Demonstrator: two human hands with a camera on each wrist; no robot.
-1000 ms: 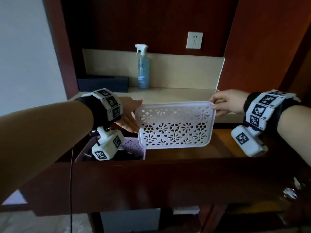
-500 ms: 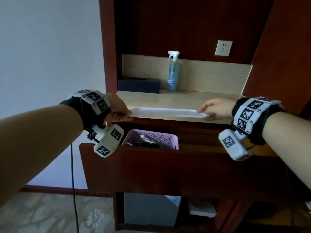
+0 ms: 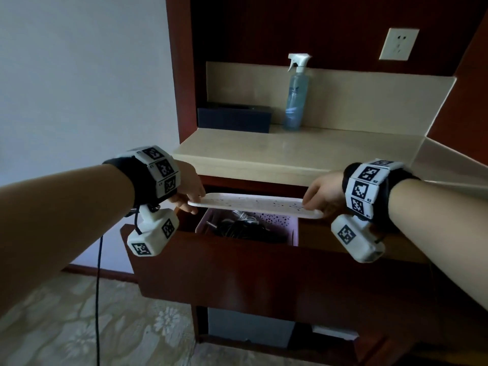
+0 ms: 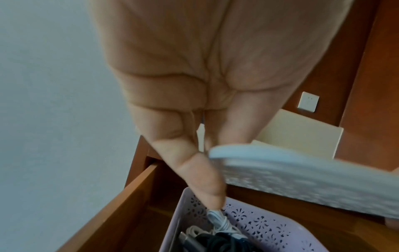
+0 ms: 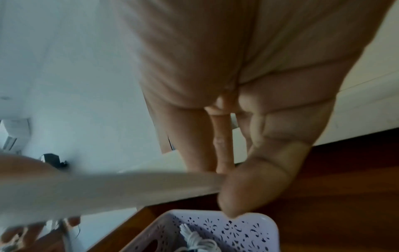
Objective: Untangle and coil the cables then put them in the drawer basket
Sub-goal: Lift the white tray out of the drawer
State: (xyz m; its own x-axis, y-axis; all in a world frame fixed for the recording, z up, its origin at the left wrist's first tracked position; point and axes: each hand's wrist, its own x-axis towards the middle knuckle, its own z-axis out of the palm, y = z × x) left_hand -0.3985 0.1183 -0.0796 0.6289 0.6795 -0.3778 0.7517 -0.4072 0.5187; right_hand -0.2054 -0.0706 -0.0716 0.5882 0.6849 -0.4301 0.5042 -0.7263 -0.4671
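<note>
Both hands held a white perforated lid [image 3: 254,206] flat above the open drawer [image 3: 237,268], one hand at each short end. The left hand [image 3: 188,192] pinched the lid's 9 o'clock edge, thumb on top and fingers [image 4: 200,179] curled beneath; in the left wrist view the rim [image 4: 280,163] sat in that grip. The right hand [image 3: 322,195] pinched the 3 o'clock edge, its thumb [image 5: 248,192] under the rim and the fingers above.

Directly under the lid, a lilac drawer basket [image 3: 287,228] with cut-out flower walls stood inside the drawer. It held the cables [image 3: 237,228]: a dark coiled bundle filling most of the bottom, and a white coiled cable [image 4: 218,221] standing at the 12 o'clock side against the wall. The lid hung clear of the basket's rim, tilted slightly down toward 3 o'clock.

Beyond the drawer, at 12 o'clock, a beige table [image 3: 290,151] carried a blue spray bottle [image 3: 295,96] upright and a dark box [image 3: 235,118] to its 9 o'clock. A wall socket [image 3: 398,43] sat at 1 o'clock above.
</note>
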